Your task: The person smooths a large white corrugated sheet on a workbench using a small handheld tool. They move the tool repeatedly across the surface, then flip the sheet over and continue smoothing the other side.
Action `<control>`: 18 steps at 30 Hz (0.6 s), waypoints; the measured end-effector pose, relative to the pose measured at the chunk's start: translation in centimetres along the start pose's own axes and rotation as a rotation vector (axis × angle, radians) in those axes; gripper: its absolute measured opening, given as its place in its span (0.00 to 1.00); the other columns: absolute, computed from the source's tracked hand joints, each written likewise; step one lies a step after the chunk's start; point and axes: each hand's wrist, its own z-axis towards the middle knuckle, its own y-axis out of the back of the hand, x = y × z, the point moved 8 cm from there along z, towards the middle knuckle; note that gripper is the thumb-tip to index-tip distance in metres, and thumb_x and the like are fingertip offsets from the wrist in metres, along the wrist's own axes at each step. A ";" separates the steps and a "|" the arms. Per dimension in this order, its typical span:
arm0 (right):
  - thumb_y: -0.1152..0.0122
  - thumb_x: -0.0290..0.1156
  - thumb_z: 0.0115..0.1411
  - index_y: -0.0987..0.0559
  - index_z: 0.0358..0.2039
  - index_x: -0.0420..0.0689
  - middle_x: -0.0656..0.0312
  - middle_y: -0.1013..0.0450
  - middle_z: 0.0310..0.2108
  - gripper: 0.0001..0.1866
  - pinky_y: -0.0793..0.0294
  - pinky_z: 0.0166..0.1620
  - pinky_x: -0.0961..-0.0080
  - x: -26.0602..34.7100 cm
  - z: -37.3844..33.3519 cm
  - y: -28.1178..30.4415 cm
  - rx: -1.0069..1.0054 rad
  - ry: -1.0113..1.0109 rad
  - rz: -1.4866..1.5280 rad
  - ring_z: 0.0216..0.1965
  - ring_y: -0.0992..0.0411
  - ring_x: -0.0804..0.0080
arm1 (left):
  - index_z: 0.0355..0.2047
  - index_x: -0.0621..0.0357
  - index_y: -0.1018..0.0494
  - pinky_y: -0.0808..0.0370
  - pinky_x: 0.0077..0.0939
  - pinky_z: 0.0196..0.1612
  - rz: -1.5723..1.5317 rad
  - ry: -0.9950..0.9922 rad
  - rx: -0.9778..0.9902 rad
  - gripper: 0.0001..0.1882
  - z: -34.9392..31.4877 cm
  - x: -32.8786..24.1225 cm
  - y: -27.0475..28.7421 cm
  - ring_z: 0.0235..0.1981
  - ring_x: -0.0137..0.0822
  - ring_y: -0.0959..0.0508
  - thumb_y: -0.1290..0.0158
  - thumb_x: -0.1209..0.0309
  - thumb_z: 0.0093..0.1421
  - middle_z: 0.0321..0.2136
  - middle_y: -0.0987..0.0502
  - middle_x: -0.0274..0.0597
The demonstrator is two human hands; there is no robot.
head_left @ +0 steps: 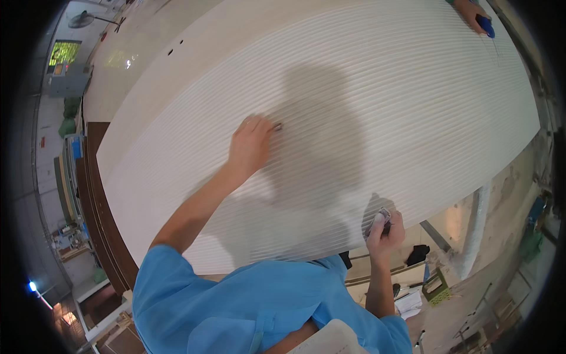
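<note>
At the far left a grey cabinet (69, 79) is standing, and lower down a pale-edged, box-like frame (109, 318) is enclosing a brown surface; whether it is holding anything I cannot tell. Next, brown boards (103, 218) are running alongside the left edge of a large white ribbed panel (413, 118), which is filling the middle of the view. The left hand (251, 143) is reaching well in from the near edge, its fingers closing narrowly on a small dark piece (277, 126) over the ribs; whether that piece is touching them I cannot tell. A broad stretch of ribbed surface is lying between the two hands. The right hand (387, 233) is sitting by the near edge, thumb and fingers wrapping a grey-and-dark object (384, 216). Further right, below that edge, a white sheet (408, 302) is lying just beside a green crate (441, 295); something pale is showing in the crate's opening, too small to make out. At the upper right, near the panel's far corner, a co-worker's hand (467, 13) is gripping a blue tool (485, 25).
</note>
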 end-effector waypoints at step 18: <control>0.42 0.25 0.66 0.23 0.34 0.38 0.57 0.30 0.24 0.04 0.35 0.24 0.70 1.9 1.7 -0.3 -0.083 0.090 -0.022 0.21 0.32 0.65 | 0.34 0.59 0.24 0.22 0.44 0.39 -0.227 0.086 -0.197 0.02 4.1 2.4 -4.3 0.34 0.48 0.21 0.46 0.78 0.61 0.31 0.21 0.45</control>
